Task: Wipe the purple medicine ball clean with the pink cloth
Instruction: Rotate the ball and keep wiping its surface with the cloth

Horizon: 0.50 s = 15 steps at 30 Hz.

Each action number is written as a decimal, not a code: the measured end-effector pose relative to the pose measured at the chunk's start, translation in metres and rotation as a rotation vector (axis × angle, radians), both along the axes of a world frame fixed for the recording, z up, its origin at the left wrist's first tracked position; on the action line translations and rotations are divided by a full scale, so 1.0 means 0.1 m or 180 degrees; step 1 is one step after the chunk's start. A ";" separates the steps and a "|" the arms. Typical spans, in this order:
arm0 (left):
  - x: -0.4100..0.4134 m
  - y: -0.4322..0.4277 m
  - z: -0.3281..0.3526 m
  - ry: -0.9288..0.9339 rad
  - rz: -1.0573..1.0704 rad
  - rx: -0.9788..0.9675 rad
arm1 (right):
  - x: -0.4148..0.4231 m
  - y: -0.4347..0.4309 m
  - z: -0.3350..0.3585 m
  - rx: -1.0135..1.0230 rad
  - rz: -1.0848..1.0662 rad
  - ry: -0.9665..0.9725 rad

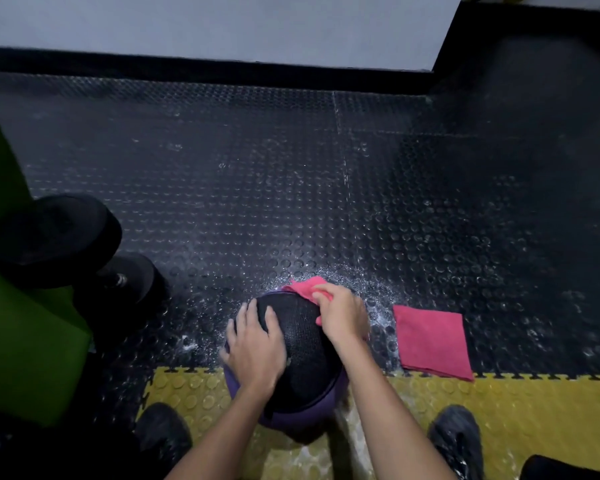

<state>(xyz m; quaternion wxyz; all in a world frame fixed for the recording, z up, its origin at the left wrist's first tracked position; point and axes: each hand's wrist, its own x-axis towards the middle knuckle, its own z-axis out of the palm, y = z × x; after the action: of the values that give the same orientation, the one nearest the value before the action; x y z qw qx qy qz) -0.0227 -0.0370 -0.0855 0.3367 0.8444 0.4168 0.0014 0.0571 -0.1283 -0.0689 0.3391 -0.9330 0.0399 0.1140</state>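
Right hand (340, 317): fingers curled on the pink cloth (307, 287), holding it against the far right top of the ball.
Left hand (257, 348): fingers spread flat, resting on the ball's left side.
Purple medicine ball (302, 362): on the floor (257, 168) between the hands, black textured panel up, straddling the edge of the yellow tile strip (499, 410).
Second pink cloth (431, 341): folded flat, right of the ball, apart from it.
Dumbbell (70, 251): far left, black.
Floor around ball: white specks.

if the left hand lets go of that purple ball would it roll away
Likely to roll: the purple medicine ball is round, and the left hand lies flat on it, steadying. The floor looks wet around it, so it may also slide.
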 end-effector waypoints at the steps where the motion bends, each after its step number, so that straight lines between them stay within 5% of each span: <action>1: 0.02 0.01 0.00 0.0020 0.0018 -0.0019 | -0.05 0.01 0.03 -0.0071 0.0184 -0.0113; 5: 0.08 0.04 0.01 0.0093 -0.0041 -0.0025 | -0.59 0.01 0.03 -0.0366 0.0654 -0.1493; 7: 0.08 0.05 -0.01 0.0104 -0.0138 -0.0002 | -0.62 -0.02 -0.04 -0.0292 0.0612 -0.1691; 12: 0.08 -0.01 0.00 0.0104 -0.0127 0.0060 | 0.02 -0.04 -0.02 -0.0081 0.0300 -0.0295; 15: 0.13 -0.01 0.02 0.0149 -0.0062 0.0023 | 0.07 0.00 0.05 -0.0092 0.0236 -0.0133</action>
<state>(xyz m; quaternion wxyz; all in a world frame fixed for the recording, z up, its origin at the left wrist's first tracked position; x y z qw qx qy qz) -0.0101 -0.0380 -0.0836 0.3237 0.8494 0.4163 -0.0201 0.0638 -0.1286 -0.0638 0.3218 -0.9408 -0.0001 0.1065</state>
